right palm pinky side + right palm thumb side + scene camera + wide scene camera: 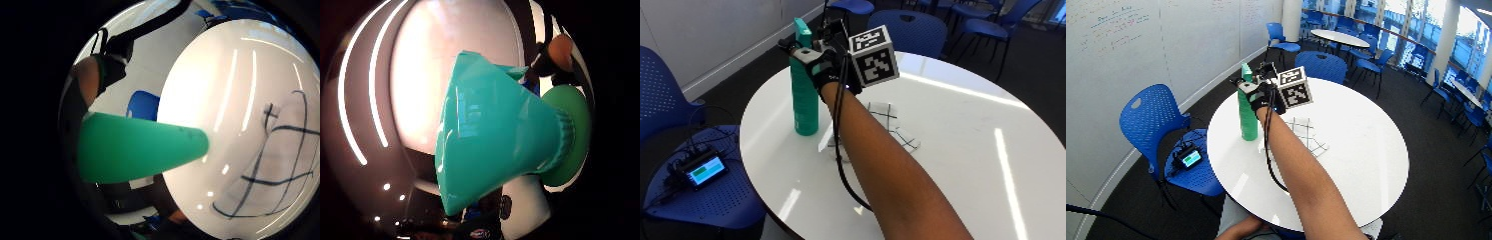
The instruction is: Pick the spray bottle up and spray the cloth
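The round white table [959, 125] carries everything here, with 1 blue chair [700, 200] drawn up at its near edge and a small lit device [703, 170] lying on that chair's seat. On the tabletop stands the tall green spray bottle [803, 100], upright, its base on the white surface near the table's edge. Just beside it lies the cloth [886, 127], white with dark crossing lines, spread flat and partly hidden behind the outstretched forearm. The gloved right hand [823, 67] is up at the bottle's top part, beside its neck, and both palm views are filled with green plastic, so the bottle is close against the palm. Whether the fingers are actually wrapped around it I cannot tell: the outside views hide them.
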### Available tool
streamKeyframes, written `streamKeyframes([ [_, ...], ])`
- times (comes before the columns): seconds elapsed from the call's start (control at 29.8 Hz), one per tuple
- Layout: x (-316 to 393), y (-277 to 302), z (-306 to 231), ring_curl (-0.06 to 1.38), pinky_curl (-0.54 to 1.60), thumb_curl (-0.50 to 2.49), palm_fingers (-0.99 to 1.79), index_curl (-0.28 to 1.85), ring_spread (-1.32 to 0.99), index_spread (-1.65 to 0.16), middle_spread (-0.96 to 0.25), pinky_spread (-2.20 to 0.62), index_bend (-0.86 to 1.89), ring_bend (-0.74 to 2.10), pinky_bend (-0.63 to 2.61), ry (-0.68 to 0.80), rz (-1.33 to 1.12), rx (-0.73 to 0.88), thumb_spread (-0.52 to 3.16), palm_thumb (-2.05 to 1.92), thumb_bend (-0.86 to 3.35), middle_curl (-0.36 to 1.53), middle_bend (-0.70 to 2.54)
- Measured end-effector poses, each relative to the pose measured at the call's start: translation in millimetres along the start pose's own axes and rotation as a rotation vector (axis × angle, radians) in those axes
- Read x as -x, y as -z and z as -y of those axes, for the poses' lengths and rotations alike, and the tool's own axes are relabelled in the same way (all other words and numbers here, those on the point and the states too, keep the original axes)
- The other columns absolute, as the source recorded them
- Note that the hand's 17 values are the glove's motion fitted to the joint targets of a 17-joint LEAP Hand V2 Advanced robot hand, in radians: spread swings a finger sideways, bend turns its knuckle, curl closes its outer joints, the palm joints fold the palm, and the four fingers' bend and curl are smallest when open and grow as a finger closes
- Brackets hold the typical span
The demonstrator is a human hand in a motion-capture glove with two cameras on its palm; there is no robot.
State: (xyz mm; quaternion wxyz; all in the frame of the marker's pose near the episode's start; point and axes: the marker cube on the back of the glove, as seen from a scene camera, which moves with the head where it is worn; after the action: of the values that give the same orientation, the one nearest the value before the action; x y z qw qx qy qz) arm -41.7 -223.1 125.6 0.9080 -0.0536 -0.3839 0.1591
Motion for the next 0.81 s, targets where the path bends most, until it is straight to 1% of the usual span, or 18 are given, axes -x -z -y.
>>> streamKeyframes([
  [0.1,-5.1,-1.4,-3.3,0.41,0.29,0.59,0.78,0.45,-0.14,-0.32,-0.17,0.11,0.1,0.4,0.18,-0.02,-0.046,0.048,0.82,0.73,-0.06,0.47,0.36],
  [0.17,-4.3,-1.4,-5.6,0.42,0.32,0.57,0.65,0.45,-0.12,-0.31,-0.14,0.14,0.09,0.38,0.25,-0.016,-0.075,0.072,0.84,0.71,-0.06,0.45,0.29],
  [0.34,2.5,-0.1,-16.0,0.38,0.33,0.53,0.52,0.39,-0.07,-0.31,-0.07,0.18,0.11,0.32,0.32,0.028,-0.125,0.097,0.87,0.67,-0.05,0.4,0.15],
  [0.47,6.2,1.3,-27.4,0.36,0.34,0.49,0.44,0.37,-0.04,-0.31,-0.03,0.2,0.12,0.3,0.36,0.063,-0.175,0.127,0.89,0.64,-0.05,0.37,0.14],
  [0.67,2.6,-8.2,-54.3,0.35,0.36,0.46,0.28,0.33,-0.01,-0.31,0.01,0.22,0.11,0.29,0.43,0.084,-0.225,0.257,0.91,0.63,-0.04,0.32,0.13],
  [0.81,-2.3,-10.9,-77.6,0.34,0.36,0.44,0.24,0.31,0.01,-0.31,0.03,0.23,0.13,0.29,0.44,0.1,-0.225,0.343,0.92,0.61,-0.04,0.31,0.15],
])
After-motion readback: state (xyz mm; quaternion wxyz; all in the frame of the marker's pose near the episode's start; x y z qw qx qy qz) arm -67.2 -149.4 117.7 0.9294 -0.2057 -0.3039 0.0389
